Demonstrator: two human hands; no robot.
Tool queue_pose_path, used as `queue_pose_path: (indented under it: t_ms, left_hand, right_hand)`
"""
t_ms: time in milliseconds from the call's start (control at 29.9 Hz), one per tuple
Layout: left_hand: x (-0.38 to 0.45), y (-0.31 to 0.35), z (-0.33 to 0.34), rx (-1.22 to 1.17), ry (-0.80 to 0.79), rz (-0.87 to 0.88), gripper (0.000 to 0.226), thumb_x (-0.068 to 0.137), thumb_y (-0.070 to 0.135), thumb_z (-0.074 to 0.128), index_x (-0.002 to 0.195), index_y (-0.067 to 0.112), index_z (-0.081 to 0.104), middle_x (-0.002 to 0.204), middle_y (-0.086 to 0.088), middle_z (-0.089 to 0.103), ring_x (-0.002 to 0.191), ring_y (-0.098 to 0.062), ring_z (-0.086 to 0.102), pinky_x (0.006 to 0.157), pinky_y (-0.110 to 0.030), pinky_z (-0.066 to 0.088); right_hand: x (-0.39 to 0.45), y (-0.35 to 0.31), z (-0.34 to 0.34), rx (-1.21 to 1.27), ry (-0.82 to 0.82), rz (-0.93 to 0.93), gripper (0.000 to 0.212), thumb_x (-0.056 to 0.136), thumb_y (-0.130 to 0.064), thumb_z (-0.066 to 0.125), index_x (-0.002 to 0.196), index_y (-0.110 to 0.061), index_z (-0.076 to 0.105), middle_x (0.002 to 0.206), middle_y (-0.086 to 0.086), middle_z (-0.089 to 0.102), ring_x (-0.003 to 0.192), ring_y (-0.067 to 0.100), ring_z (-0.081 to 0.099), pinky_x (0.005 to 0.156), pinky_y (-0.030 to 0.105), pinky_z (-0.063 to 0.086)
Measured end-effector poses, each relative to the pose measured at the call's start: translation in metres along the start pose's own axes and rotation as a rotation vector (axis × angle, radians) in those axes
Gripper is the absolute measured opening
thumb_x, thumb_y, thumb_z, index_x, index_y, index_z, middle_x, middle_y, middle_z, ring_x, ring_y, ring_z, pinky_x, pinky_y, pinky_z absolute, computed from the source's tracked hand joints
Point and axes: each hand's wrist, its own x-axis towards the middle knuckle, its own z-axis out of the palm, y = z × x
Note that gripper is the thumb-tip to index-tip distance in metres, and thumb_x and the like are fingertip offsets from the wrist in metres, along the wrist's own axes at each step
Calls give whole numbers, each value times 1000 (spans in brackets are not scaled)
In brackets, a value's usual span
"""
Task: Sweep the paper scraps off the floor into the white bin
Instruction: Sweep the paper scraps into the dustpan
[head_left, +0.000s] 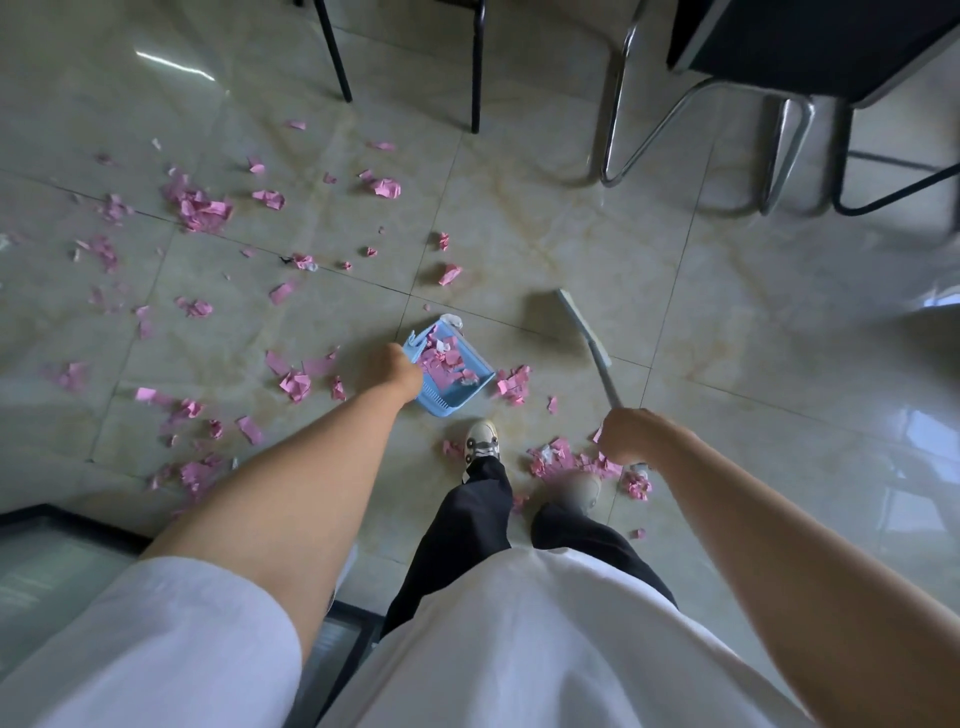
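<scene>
Mid-collection: left grip (396, 370) grasps the part-filled blue plastic dustpan (451, 375), right grip (626, 435) grasps the pale long-handled broom (586, 336); next, sweep nearby pink paper scraps (513, 384) in

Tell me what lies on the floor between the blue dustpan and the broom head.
In the head view, a small pile of pink paper scraps lies beside the blue dustpan; the tile from there to the broom head is bare.

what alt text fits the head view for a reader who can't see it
Seen from above, a person's left hand holds a blue dustpan of pink scraps while the right hand grips a broom. More scraps litter the tiled floor.
</scene>
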Motion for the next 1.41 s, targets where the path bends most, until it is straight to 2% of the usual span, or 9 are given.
queue_pose_path:
  t_ms: [100,167,234,402,602,870,970,1238,1406]
  left_hand:
    - [1,-5,-3,89,9,49,33,92,16,54,123,4,60,127,-18,61,116,-34,58,90,-33,46]
    - [2,-8,-5,148,6,68,34,92,19,55,122,6,60,127,-18,62,117,-34,58,94,-35,46]
    - [3,-12,-8,205,8,82,33,91,21,56,121,9,61,126,-17,63,116,-34,59,95,-36,47]
    - [7,-21,-2,275,14,121,33,92,14,51,123,6,59,128,-18,60,120,-34,56,98,-37,44]
    - [8,-29,9,332,19,138,36,92,10,48,127,3,57,130,-21,58,124,-36,52,101,-38,42]
    - [12,-39,12,236,9,147,38,92,14,53,129,5,55,130,-21,58,122,-35,54,98,-37,44]
    - [14,-44,11,194,20,162,40,93,14,53,132,5,53,131,-21,57,123,-36,53,99,-37,42]
    - [17,-77,9,-4,46,64,34,90,14,54,120,-1,60,125,-22,61,118,-38,57,94,-39,47]
    - [18,-100,5,-243,68,-88,33,89,11,53,118,-3,60,123,-23,62,117,-35,57,93,-37,47]
  right_hand:
    - [-7,-8,10,67,-120,-45,31,98,-6,43,124,2,57,121,11,62,95,19,61,83,22,53]
    - [-14,-18,11,91,-202,-79,28,96,-5,45,118,6,59,89,9,65,64,15,56,52,13,48]
    - [-15,-31,13,153,-249,-92,22,94,0,45,110,6,59,79,9,63,51,12,46,38,15,37]
    - [-18,-62,13,441,-295,-41,14,81,8,39,80,1,51,67,14,45,47,16,35,43,24,25]
    - [-34,-95,9,665,-251,-89,24,84,0,45,61,-6,43,47,10,37,31,13,31,39,15,24]
    - [-39,-96,8,665,-176,-97,7,79,-6,54,78,1,55,65,15,52,52,22,44,52,28,35]
    - [-32,-88,6,607,-149,-90,26,82,-6,53,104,6,57,73,15,56,53,22,48,50,27,40]
    - [-21,-79,-12,465,63,-124,29,85,-9,50,112,2,55,87,12,57,59,19,51,45,25,40]
    - [0,-92,-38,481,150,-35,28,85,-9,51,109,5,55,68,14,54,50,22,48,43,22,35]
